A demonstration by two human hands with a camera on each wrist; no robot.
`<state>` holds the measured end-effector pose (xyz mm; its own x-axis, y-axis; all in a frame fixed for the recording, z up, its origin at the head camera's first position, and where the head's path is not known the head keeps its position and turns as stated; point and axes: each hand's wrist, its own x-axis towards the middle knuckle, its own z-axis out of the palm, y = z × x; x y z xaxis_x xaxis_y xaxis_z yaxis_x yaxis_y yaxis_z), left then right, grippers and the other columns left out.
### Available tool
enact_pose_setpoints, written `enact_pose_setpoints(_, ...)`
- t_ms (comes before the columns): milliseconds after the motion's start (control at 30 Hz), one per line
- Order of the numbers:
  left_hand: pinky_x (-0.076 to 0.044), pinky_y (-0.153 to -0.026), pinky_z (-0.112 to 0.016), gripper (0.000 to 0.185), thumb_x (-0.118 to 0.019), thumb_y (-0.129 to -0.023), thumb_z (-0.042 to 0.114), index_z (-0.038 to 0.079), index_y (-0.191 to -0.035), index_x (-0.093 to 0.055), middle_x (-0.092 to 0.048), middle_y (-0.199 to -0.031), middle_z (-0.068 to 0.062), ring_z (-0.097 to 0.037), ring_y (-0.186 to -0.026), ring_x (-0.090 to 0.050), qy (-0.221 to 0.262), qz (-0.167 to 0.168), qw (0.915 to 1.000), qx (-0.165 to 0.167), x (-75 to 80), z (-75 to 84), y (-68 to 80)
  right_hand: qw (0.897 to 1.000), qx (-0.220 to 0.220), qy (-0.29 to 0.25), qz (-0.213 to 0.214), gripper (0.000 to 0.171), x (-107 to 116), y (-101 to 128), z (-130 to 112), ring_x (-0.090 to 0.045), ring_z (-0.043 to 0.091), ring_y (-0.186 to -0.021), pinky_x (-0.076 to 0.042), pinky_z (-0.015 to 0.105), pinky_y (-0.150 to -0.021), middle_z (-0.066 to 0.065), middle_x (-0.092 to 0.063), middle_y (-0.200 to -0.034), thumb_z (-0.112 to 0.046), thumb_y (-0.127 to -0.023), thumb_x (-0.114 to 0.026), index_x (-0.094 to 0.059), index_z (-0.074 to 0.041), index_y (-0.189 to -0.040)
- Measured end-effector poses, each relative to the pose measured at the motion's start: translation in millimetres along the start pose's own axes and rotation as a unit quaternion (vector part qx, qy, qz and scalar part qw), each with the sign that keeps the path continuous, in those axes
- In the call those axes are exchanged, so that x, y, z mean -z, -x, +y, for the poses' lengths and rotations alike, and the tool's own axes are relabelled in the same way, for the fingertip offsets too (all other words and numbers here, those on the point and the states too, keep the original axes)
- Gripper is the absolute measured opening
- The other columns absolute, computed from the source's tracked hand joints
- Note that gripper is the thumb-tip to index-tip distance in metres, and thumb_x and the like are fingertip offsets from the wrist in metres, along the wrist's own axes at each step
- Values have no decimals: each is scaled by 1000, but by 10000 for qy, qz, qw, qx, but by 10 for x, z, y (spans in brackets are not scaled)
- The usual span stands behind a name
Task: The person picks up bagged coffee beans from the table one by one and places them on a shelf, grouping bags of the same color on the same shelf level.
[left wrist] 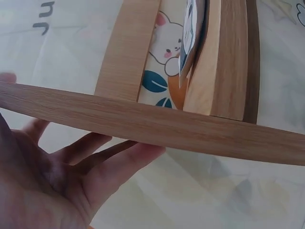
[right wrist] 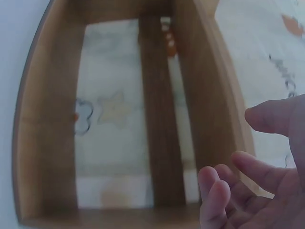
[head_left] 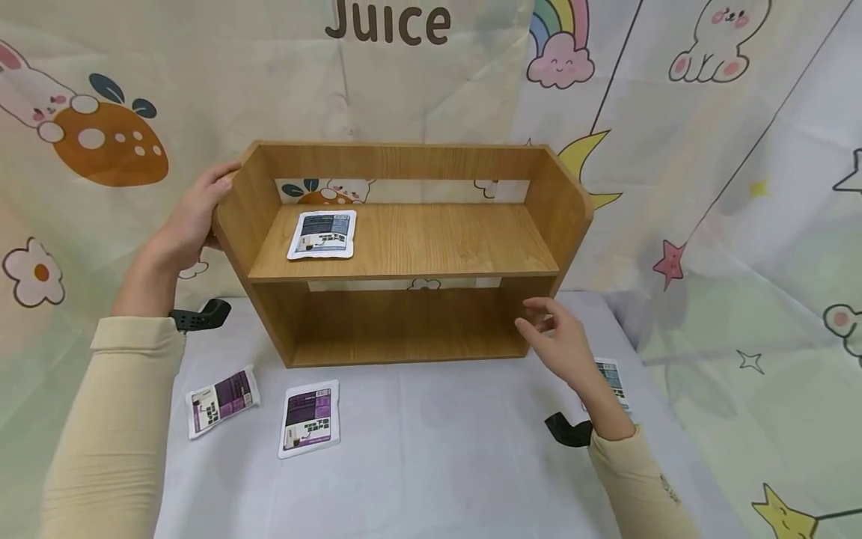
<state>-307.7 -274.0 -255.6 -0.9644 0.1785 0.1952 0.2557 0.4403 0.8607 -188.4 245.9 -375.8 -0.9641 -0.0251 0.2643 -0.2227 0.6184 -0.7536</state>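
Observation:
A two-tier wooden shelf (head_left: 404, 275) stands on the white-covered table. My left hand (head_left: 191, 217) grips its left side panel near the top; in the left wrist view the fingers (left wrist: 126, 160) lie against the panel's outer face. On the upper tier, toward the left, lies a white packet with a blue label (head_left: 322, 234). My right hand (head_left: 555, 337) holds nothing, its fingers loosely bent by the lower right front corner of the shelf. In the right wrist view thumb and fingers stand apart beside the shelf (right wrist: 164, 119). Whether they touch it, I cannot tell.
Two white packets with purple labels lie front left on the table, one slanted (head_left: 223, 401) and one straighter (head_left: 310, 419). Behind my right wrist lies another packet (head_left: 613, 380), partly hidden. A printed cloth backdrop (head_left: 431, 90) hangs behind the shelf.

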Motion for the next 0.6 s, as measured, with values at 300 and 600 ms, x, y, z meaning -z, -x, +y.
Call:
enact_pose_setpoints(300,-50,-64,-36,55,-27,-102,49,30,-153,-18,-26,-139,-15,-27,-102,-43,60,-42,9999,-104,7,-38,-6,9966,-682,472,-11,44,436,36,580,-55,30,-90,-49,33,-67,17,-59,-113,-37,-97,-59,-56,-4,-127)
enact_pose_setpoints(600,-48,-66,-37,56,-27,-101,51,32,-153,-18,-26,-139,-14,-27,-103,-42,86,-17,10000,-39,-2,-34,-2,9947,-709,730,-166,43,820,91,1169,-55,31,-91,-48,26,-65,21,-58,-113,-33,-99,-57,-56,2,-125)
